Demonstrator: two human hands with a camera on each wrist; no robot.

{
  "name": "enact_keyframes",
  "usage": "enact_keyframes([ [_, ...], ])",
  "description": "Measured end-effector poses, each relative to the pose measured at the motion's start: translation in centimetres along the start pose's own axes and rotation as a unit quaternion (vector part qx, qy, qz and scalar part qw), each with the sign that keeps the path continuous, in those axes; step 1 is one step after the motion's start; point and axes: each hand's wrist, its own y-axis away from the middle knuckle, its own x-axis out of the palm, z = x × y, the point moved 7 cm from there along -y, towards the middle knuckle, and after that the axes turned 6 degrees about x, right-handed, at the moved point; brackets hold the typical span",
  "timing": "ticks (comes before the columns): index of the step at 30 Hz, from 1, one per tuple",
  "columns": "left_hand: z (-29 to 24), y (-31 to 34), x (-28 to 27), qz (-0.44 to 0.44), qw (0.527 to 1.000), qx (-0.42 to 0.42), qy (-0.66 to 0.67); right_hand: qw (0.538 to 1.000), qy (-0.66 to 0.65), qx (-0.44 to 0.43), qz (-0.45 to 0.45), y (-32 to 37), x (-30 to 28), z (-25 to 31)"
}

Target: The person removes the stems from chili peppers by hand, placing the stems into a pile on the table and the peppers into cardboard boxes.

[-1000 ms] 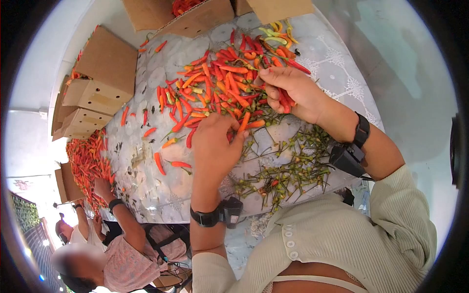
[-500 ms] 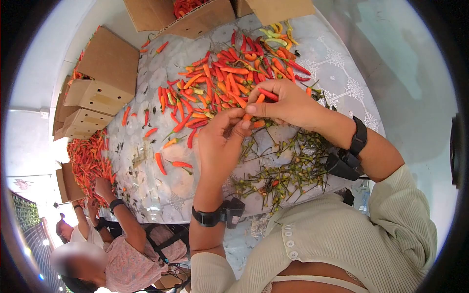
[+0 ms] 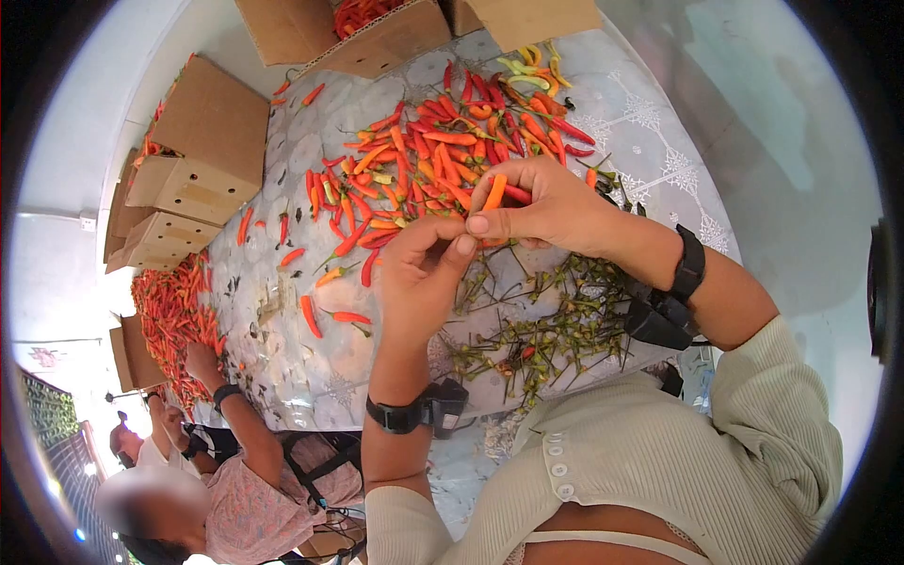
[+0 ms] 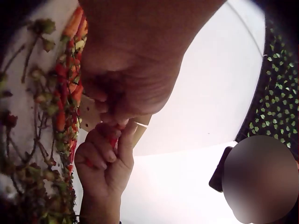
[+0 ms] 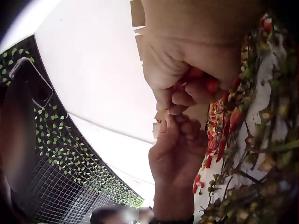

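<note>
The orange chili (image 3: 493, 191) stands upright in the right hand (image 3: 556, 209), lifted off the surface (image 3: 659, 151) just in front of the heap of red and orange chilies (image 3: 428, 151). The right hand's fingers curl round it, with a red chili tucked into the same grip. The left hand (image 3: 419, 278) meets it from below, thumb and forefinger pinched at its lower end, where the stalk itself is hidden. Stalk-pulling looks to be the step in hand. It should go cleanest with the right hand gripping close to the cap and the left snapping sideways rather than tugging, so the flesh does not tear. Loose green stalks (image 3: 556, 330) lie near the body, cardboard boxes (image 3: 212, 122) stand at the far edge, and a second person (image 3: 240, 490) sits at lower left.
</note>
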Motion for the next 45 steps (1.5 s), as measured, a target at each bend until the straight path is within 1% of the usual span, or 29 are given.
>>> enact_keyframes([
  [2,-0.1,0.0,0.0,0.008,1.000,0.008,0.023,0.996,-0.070,0.030,0.039,0.2,0.4,-0.2],
  [5,-0.2,-0.1,0.3,0.028,0.998,0.019,0.053,0.986,-0.138,0.048,0.081,0.1,0.9,-0.4],
  [8,-0.4,-0.1,0.4,0.043,0.997,0.035,0.062,0.981,-0.157,0.065,0.091,0.3,1.1,-0.4],
  [16,-0.9,0.0,0.6,0.055,0.995,0.066,0.055,0.964,-0.194,0.085,0.159,0.5,1.7,-0.6],
  [17,-0.8,0.0,0.6,0.049,0.995,0.058,0.062,0.962,-0.196,0.085,0.170,0.5,1.8,-0.6],
  [19,-0.6,0.1,0.6,0.038,0.995,0.042,0.077,0.963,-0.200,0.076,0.163,0.3,1.7,-0.8],
  [20,-0.7,0.1,0.8,0.050,0.993,0.041,0.095,0.964,-0.201,0.072,0.160,0.2,1.7,-0.9],
  [22,-1.1,0.0,1.1,0.075,0.988,0.040,0.131,0.948,-0.246,0.083,0.185,0.4,2.1,-1.2],
  [23,-1.1,0.0,1.0,0.078,0.988,0.046,0.128,0.939,-0.268,0.089,0.196,0.5,2.3,-1.2],
  [25,-1.3,0.0,0.9,0.083,0.987,0.057,0.124,0.946,-0.260,0.079,0.179,0.5,2.3,-1.1],
  [28,-0.9,0.1,0.4,0.070,0.992,0.042,0.093,0.955,-0.242,0.061,0.157,0.2,2.0,-1.2],
  [29,-1.0,0.1,0.5,0.076,0.990,0.037,0.109,0.959,-0.235,0.054,0.151,0.1,1.9,-1.1],
  [31,-1.1,0.1,0.8,0.090,0.986,0.026,0.140,0.949,-0.242,0.067,0.192,0.4,2.7,-1.2],
  [32,-1.4,0.2,1.1,0.128,0.982,0.041,0.136,0.943,-0.245,0.072,0.212,0.5,3.0,-1.2],
  [34,-1.9,0.5,1.4,0.204,0.968,0.072,0.127,0.935,-0.269,0.067,0.220,0.7,2.7,-0.5],
  [35,-2.1,0.6,1.7,0.230,0.963,0.074,0.115,0.932,-0.280,0.064,0.223,0.7,2.4,-0.1],
  [37,-2.9,0.7,2.7,0.282,0.952,0.077,0.094,0.927,-0.272,0.010,0.260,0.1,0.9,0.5],
  [38,-2.7,0.7,2.7,0.281,0.955,0.065,0.067,0.922,-0.267,-0.016,0.279,0.0,0.5,0.7],
  [39,-2.4,0.6,2.7,0.279,0.958,0.053,0.038,0.941,-0.262,-0.004,0.212,0.1,-0.2,0.9],
  [40,-2.1,0.7,2.6,0.276,0.960,0.040,0.010,0.940,-0.289,0.001,0.182,-0.1,-0.5,0.9],
  [42,-2.4,0.2,2.5,0.210,0.969,0.031,-0.128,0.933,-0.341,0.008,0.119,-0.6,-1.3,0.8],
  [43,-2.6,0.1,2.3,0.177,0.964,0.027,-0.196,0.932,-0.349,0.030,0.092,-0.7,-1.7,0.5],
  [45,-2.9,-0.2,1.7,0.145,0.963,0.029,-0.227,0.935,-0.346,0.042,0.070,-0.8,-2.2,0.1],
])
